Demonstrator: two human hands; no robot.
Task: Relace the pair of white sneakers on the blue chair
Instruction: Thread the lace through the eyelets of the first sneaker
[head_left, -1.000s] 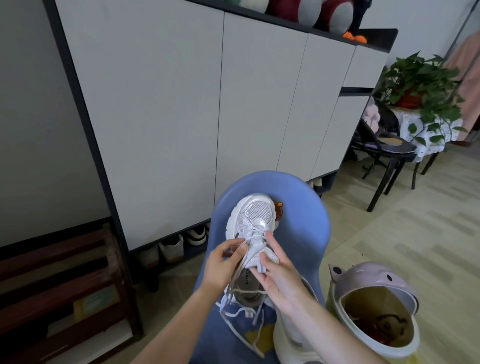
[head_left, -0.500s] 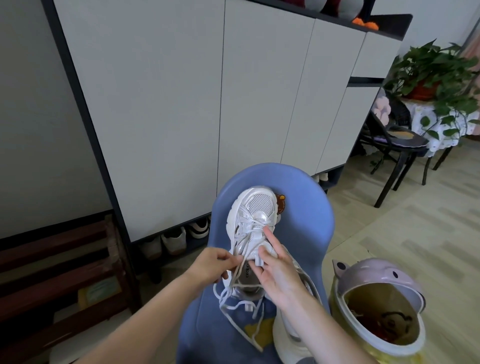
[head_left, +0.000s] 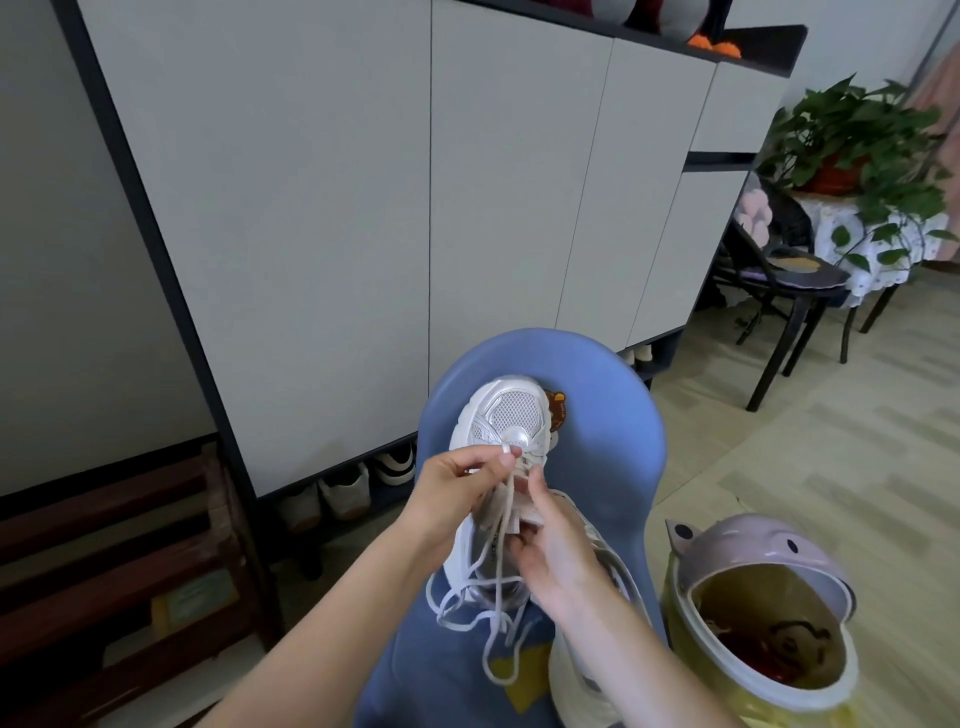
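Observation:
A white sneaker (head_left: 506, 415) stands toe-up against the back of the blue chair (head_left: 608, 431). My left hand (head_left: 457, 486) pinches the end of a white shoelace (head_left: 496, 587) near the sneaker's lowest eyelets. My right hand (head_left: 550, 545) grips the sneaker's tongue and side just below. Loose lace loops hang down onto the chair seat. A second white sneaker (head_left: 582, 675) lies on the seat at the lower right, partly hidden by my right forearm.
A pink and yellow bin (head_left: 758, 629) with its lid open stands right of the chair. A tall white cabinet (head_left: 363, 208) is behind it, with shoes (head_left: 348, 491) beneath. At far right are a black chair (head_left: 779, 280) and a potted plant (head_left: 852, 145). A wooden rack (head_left: 104, 561) sits left.
My left hand has risen from beside the sneaker's opening to the lace area near the toe, pulling the lace up. My right hand slid slightly lower on the sneaker.

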